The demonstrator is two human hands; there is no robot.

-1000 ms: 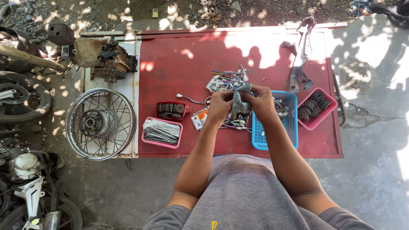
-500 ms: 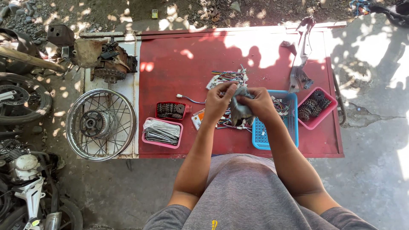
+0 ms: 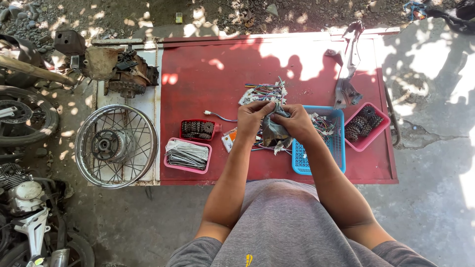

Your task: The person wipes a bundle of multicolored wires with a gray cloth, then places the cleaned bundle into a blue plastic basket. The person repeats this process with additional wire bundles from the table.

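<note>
Fingers of left hand (image 3: 253,117) and right hand (image 3: 297,123) pinch crumpled grey bag (image 3: 273,132) | above red metal table (image 3: 213,84) | blue mesh basket (image 3: 336,148) beside

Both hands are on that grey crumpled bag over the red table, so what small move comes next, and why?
Probably pull the grey crumpled plastic bag open: the left hand and right hand pinch its top from opposite sides, above the blue mesh basket.

On the red table (image 3: 213,79), a blue basket (image 3: 324,148) sits between two pink trays (image 3: 368,141), (image 3: 188,165); multicoloured wires (image 3: 264,92) lie beyond a grey crumpled bag (image 3: 273,132).
</note>
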